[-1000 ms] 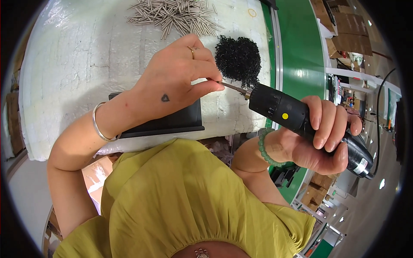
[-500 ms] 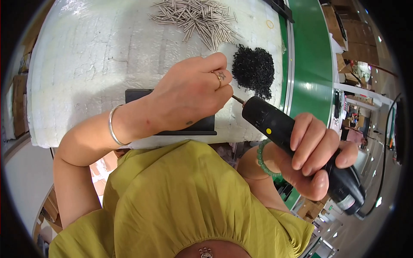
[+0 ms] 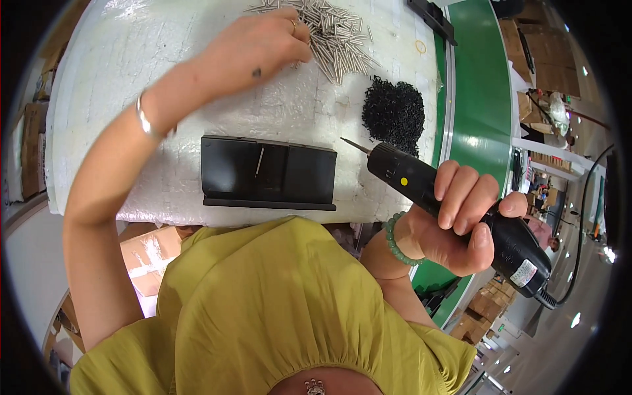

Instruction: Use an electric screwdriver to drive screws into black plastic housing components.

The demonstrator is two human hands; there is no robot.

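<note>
My left hand [image 3: 273, 43] reaches over the heap of slim silver metal pins [image 3: 339, 49]. Its fingers are curled down at the heap's left side; the fingertips are mostly hidden, so whatever they pinch does not show. A corded black electric screwdriver [image 3: 411, 181] is wrapped in my right hand [image 3: 464, 220], its thin bit pointing up and left over the white surface. Close to my body lies a flat black tray [image 3: 303, 178] with a raised lip. One thin pale pin [image 3: 259, 161] shows inside it. Small black screw-like pieces [image 3: 395, 115] form a pile beyond the screwdriver's bit.
A white, plastic-wrapped work surface [image 3: 151, 79] bears these things. Along its right runs a green bench strip [image 3: 480, 85] with a metal edge and a black bracket [image 3: 431, 20]. A tan rubber band [image 3: 421, 47] lies at the far right. The screwdriver's cord [image 3: 582, 243] loops up at right.
My left hand has moved from the screwdriver's bit, away and left to the silver pins, uncovering the black tray. My right hand has shifted slightly up and left with the screwdriver.
</note>
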